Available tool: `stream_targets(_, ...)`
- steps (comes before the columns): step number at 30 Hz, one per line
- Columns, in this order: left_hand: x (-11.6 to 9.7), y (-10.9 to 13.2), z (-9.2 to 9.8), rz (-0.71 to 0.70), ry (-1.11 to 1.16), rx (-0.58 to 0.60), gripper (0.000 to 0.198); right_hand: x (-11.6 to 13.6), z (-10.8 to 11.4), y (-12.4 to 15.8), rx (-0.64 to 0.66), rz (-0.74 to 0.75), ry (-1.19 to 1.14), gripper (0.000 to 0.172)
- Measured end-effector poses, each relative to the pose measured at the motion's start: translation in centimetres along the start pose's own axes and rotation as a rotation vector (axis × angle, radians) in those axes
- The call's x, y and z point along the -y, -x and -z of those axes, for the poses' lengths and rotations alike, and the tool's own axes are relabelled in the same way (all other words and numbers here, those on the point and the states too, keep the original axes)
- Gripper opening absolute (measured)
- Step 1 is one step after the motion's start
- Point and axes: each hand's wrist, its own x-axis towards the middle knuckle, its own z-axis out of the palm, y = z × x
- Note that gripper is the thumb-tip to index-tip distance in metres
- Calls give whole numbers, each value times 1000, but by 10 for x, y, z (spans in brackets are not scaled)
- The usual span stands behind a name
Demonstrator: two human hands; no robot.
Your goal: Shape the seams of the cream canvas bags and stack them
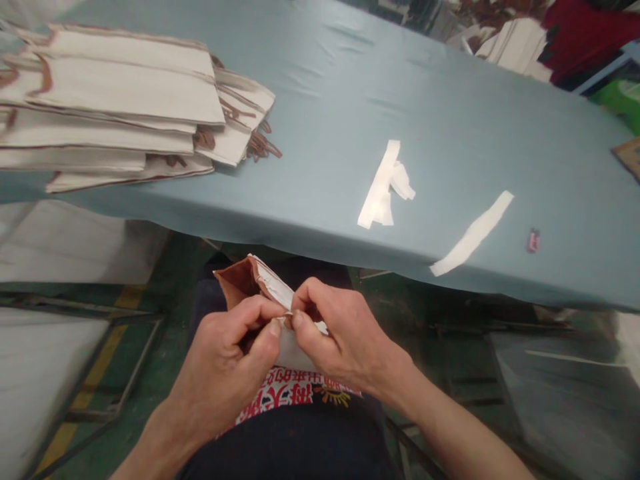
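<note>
A white fabric bag with a brown inside and brown edging is held over my lap, its mouth partly spread on the left. My left hand pinches the bag's top edge between thumb and forefinger. Right beside it, my right hand pinches the same edge, the two thumbs almost touching. Something small and light shows between the fingertips, too small to name. Most of the bag's lower part is hidden behind my hands. Beneath it lies a cloth with red printed characters.
A blue-green covered table stretches across in front. On it are a stack of white bags with brown cords at the left, white strips, another white strip, and a small pink item at the right. Metal frames stand on both sides below.
</note>
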Motion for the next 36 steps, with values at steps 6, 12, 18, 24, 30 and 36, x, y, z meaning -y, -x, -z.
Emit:
stream_targets(6,5,5,1,58,50,-16,24,-17,-10,5,-24,232,172,20)
stream_targets(12,2,7,-3,51,31,-61,23,-15,-12,6,-64,213,107,24)
stream_targets(18,0,14,-4,31,88,-75,27,-6,-16,11,-65,20,-212,21)
stream_targets(24,5,20,-3,6,102,-51,22,-8,-23,20,-68,42,-200,22)
stream_targets(30,6,20,-7,96,138,-71,19,-8,-29,18,-108,50,-152,22)
stream_targets(36,8,33,2,151,113,-113,24,-1,-40,25,-102,54,-202,21)
